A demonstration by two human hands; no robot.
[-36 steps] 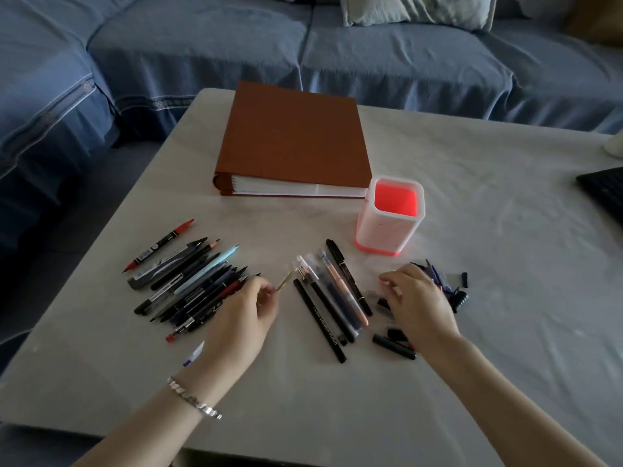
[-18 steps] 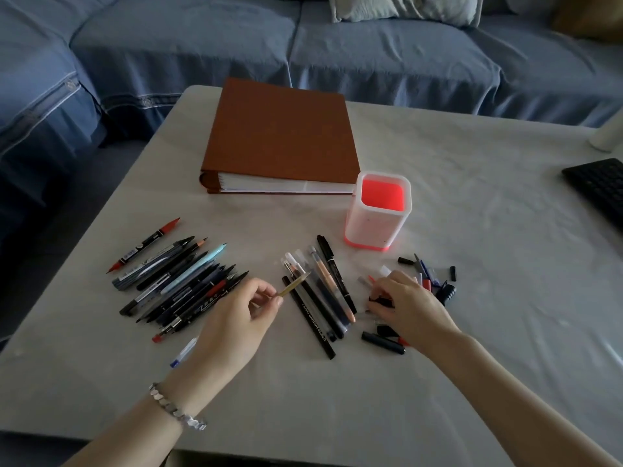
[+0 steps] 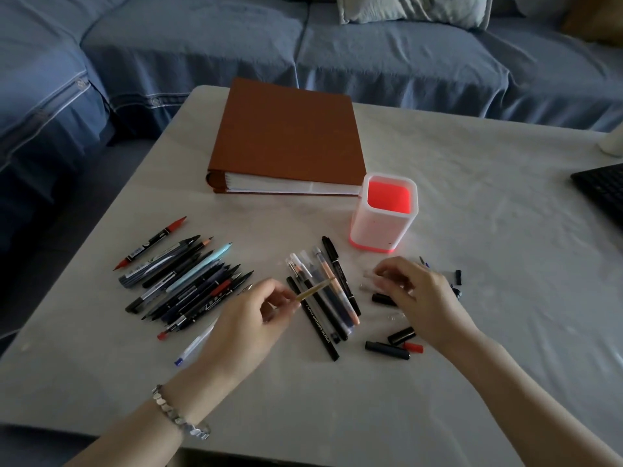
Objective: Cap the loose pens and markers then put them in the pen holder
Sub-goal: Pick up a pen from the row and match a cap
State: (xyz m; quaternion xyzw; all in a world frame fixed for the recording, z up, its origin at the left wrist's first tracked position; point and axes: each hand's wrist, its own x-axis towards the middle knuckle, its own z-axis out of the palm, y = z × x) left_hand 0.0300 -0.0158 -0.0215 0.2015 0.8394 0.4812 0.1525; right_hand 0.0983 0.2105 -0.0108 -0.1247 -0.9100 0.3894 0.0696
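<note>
My left hand (image 3: 251, 318) pinches a thin yellowish pen (image 3: 315, 289), its tip pointing up and right over a middle group of capped pens (image 3: 325, 294). A larger pile of uncapped pens and markers (image 3: 183, 284) lies to the left, with a clear blue-ended pen (image 3: 194, 347) under my left wrist. My right hand (image 3: 419, 298) rests fingers-down over a scatter of loose caps (image 3: 396, 345), fingertips on a clear cap that is blurred. The white pen holder (image 3: 384, 227) with a red inside stands upright and empty behind the caps.
A brown binder (image 3: 286, 136) lies flat behind the holder. A black keyboard (image 3: 603, 190) sits at the right edge, a white object (image 3: 613, 143) beyond it. A blue sofa (image 3: 236, 38) wraps around the table's far and left sides.
My right hand has shifted up and right among the caps, fingers now on a clear cap. My left hand keeps holding the yellowish pen, barely moved. The camera view tilted slightly.
</note>
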